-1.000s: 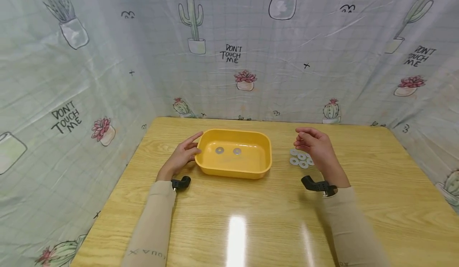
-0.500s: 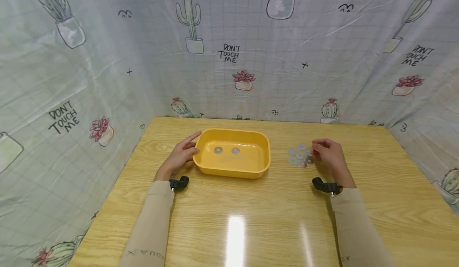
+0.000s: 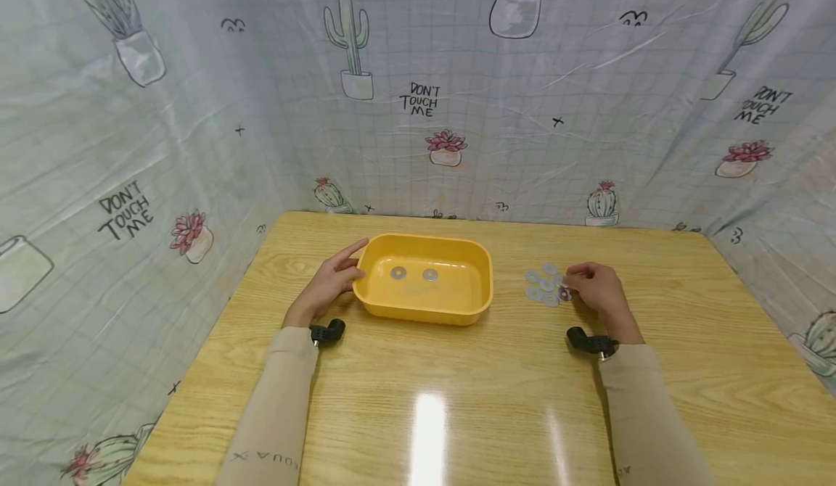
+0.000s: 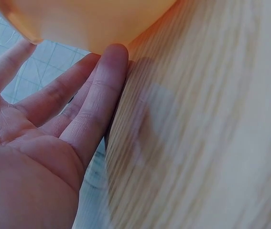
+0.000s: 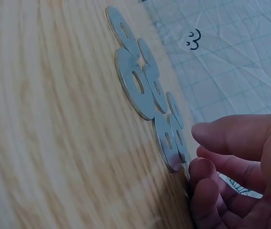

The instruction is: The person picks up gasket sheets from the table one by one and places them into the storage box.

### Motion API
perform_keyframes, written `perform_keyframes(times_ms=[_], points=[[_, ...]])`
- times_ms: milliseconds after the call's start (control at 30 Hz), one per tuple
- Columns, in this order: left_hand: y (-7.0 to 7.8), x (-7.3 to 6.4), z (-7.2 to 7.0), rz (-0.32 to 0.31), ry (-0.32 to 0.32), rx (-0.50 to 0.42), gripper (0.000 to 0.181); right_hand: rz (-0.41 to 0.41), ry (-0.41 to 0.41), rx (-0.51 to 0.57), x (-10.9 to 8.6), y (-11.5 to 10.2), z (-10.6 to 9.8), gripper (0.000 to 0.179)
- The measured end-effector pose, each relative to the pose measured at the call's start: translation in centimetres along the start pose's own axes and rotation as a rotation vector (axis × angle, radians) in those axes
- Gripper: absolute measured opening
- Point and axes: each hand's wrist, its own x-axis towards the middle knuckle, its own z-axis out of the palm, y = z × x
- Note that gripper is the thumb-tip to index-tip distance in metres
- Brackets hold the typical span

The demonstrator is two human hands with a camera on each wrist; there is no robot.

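Observation:
A yellow plastic bin (image 3: 424, 310) sits near the table's centre with two flat metal washers (image 3: 429, 275) inside. My left hand (image 3: 329, 285) holds the bin's left end, thumb at the rim and spread fingers against the outer wall; in the left wrist view one fingertip (image 4: 113, 50) meets the bin low down. Several washers (image 3: 533, 293) lie in a cluster right of the bin, some overlapping. My right hand (image 3: 599, 289) is at the cluster's right edge. In the right wrist view its thumb stands apart from the curled fingers, whose tips are right by the end washers (image 5: 166, 140).
The wooden table (image 3: 366, 399) ends at a patterned curtain (image 3: 522, 174) behind and at the left. Each wrist carries a small black camera mount (image 3: 591, 341). Bare wood lies between the bin and the washers.
My right hand has come down from above the washers to their right edge, and its fingers have shifted slightly left over the last half second. My left hand stays at the bin.

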Motion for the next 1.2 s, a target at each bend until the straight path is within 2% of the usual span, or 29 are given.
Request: perform_keyframes(times_ms=[267, 367, 633, 900, 1033, 1200], points=[[0.1, -0.1, 0.1, -0.001, -0.003, -0.015, 0.067, -0.017, -0.026, -0.084, -0.2, -0.4, 0.1, 0.039], [0.1, -0.1, 0.1, -0.003, 0.001, -0.014, 0.067, -0.02, -0.031, -0.083, -0.3, -0.5, 0.1, 0.039], [0.1, 0.0, 0.1, -0.001, 0.004, 0.003, 0.067, -0.035, 0.003, -0.153, -0.2, -1.0, 0.3, 0.033], [0.0, 0.2, 0.2, -0.011, 0.009, 0.0, 0.066, -0.017, -0.08, -0.178, 0.0, -1.1, 0.1, 0.034], [-0.1, 0.4, 0.3, -0.004, 0.0, 0.001, 0.066, -0.025, -0.099, -0.206, 0.2, -1.1, 0.0, 0.035], [-0.1, 0.3, 0.2, -0.005, 0.007, 0.0, 0.067, -0.031, -0.12, -0.185, 0.4, -1.2, 0.1, 0.036]])
